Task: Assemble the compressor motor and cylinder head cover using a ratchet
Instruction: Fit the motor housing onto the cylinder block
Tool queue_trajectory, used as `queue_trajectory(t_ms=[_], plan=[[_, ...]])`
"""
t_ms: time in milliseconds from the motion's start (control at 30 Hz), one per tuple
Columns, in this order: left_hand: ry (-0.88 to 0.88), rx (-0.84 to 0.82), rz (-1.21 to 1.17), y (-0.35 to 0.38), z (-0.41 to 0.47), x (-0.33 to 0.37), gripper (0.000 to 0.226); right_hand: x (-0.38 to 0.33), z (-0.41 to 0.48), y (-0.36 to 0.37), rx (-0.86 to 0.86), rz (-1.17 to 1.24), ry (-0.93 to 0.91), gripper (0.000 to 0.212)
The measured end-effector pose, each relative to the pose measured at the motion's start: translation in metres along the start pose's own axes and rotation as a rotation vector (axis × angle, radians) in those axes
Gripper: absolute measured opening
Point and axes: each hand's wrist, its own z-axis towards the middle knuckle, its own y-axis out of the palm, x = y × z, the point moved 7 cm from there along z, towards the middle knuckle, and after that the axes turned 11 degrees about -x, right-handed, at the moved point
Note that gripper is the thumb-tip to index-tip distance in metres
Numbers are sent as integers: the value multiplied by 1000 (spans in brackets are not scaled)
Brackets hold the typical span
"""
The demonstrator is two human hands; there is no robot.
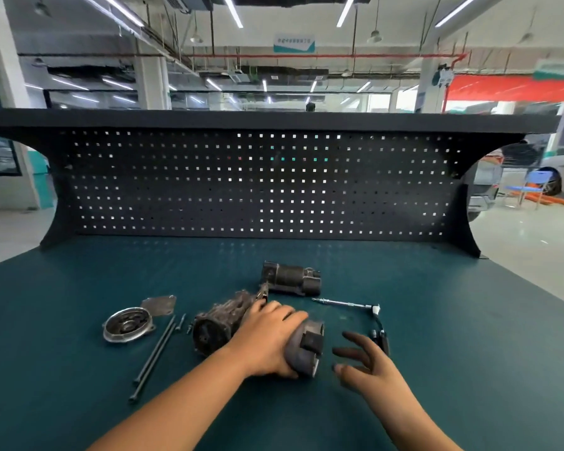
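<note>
**Pinning the compressor body, freeing the other hand for the ratchet**

Leaving the round end cover and the flat plate well out to the left of the left hand, probably saving them for a later fitting. Leaving two long bolts and the short bolts between that cover and the left hand, near enough for picking up without a stretch.

Wrapping the left hand over the compressor body, curling the fingers across the top with the thumb on the near side of the grey end, likely stopping it rolling on the green mat (a rounded casing, so apt to wander).

Leaving the motor just beyond the left-hand fingertips, not yet mated to the body; touching it or not, impossible to tell.

Holding the right hand open just right of the grey end, spreading the fingers and gripping nothing. Seemingly heading for the ratchet, lying just beyond and right of those fingers, within easy reach.
</note>
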Motion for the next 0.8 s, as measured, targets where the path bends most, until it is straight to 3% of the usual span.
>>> queue_trajectory(t_ms=[67,267,400,467,567,633,733,800], plan=[[-1,22,-21,1,-3,0,97,-3,-3,-19,66,15,-23,46],[0,133,-173,-27,-12,11,98,-4,1,-25,-6,-1,89,40],[60,382,-771,-73,-26,10,81,-17,-2,-18,-124,211,38,47],[67,419,-1037,-81,-29,6,74,-30,-5,-19,-160,235,-63,54],[189,374,-1407,-75,-26,8,65,-55,-5,-16,-217,71,-243,54],[239,273,-1613,-67,-24,8,87,-70,-3,-6,-251,-139,-300,59],[292,79,-1696,-63,-20,10,99,-85,4,8,-223,-415,-324,77],[328,-31,-1688,-64,-17,13,95,-86,10,10,-213,-408,-324,85]])
